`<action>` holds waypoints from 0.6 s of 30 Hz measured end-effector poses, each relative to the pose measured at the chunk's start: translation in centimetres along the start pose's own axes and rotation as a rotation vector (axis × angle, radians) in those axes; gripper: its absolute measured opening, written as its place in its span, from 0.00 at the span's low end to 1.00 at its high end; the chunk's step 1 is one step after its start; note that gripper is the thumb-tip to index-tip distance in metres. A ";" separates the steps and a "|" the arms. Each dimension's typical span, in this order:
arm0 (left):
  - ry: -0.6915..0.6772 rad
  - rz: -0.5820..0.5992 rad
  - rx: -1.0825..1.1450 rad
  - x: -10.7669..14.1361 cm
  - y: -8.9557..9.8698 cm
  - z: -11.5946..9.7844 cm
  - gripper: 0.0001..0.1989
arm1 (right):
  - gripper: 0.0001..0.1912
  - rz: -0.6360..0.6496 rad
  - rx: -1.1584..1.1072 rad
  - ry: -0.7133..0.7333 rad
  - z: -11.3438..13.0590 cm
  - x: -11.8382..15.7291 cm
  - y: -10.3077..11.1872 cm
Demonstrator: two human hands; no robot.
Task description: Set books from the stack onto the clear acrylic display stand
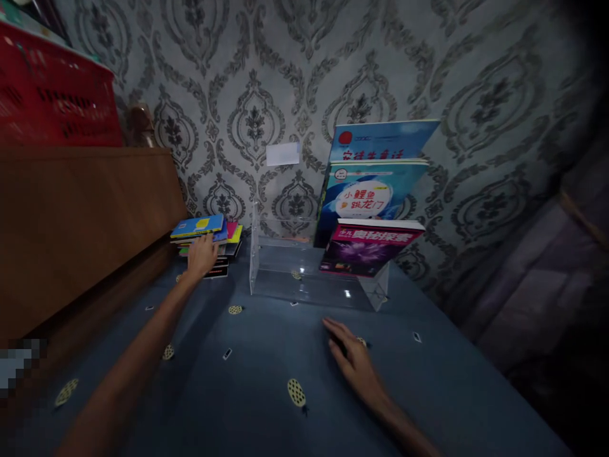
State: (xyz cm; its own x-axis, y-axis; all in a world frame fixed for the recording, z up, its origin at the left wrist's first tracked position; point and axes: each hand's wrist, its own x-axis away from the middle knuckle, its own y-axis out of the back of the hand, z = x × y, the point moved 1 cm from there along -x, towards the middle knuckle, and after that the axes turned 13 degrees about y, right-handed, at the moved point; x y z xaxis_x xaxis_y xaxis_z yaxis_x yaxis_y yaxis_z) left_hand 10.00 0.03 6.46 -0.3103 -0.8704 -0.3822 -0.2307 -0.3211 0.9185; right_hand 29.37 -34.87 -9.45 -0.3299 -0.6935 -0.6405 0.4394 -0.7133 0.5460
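Observation:
My left hand (202,255) reaches to a small stack of books at the far left of the table. Its fingers are bent at the front edge of the top blue book (197,225), which has a yellow patch; the thumb is hard to make out. Below it lie books with yellow, pink and black covers (234,235). My right hand (354,362) hovers low over or rests on the tablecloth, fingers stretched and holding nothing. In front of it stands a clear acrylic book rack (304,285). On its right side stand a purple book (366,251) and two blue picture books (364,193), one behind another.
A dark blue tablecloth (257,393) with pineapple prints covers the table. At the left is a wooden cabinet (80,216) with a red plastic basket (61,95) on top. Patterned wallpaper rises behind, bearing a white label (282,154). Pale cloth (528,266) hangs at the right.

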 end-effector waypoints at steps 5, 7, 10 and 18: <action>0.047 0.021 -0.056 -6.3 -2.2 0.1 0.23 | 0.18 0.018 0.058 0.057 -0.2 1.1 -0.7; 0.038 0.028 -0.069 -8.1 -3.3 -0.3 0.24 | 0.17 0.024 0.084 0.093 -0.1 1.3 -0.6; 0.029 0.044 -0.090 -10.3 -4.6 -0.9 0.24 | 0.17 0.042 0.134 0.137 -0.1 1.4 -0.7; -0.037 0.053 -0.149 -12.3 -5.2 -1.0 0.21 | 0.19 0.152 0.274 0.237 -0.1 1.5 -0.7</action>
State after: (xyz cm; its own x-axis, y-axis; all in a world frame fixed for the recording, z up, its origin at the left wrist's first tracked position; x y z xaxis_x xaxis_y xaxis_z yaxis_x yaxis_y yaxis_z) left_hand 15.90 12.02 6.50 -0.3533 -0.8741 -0.3334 -0.0746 -0.3290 0.9414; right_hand 28.70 -35.41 -10.85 -0.0617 -0.7734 -0.6309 0.2182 -0.6273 0.7476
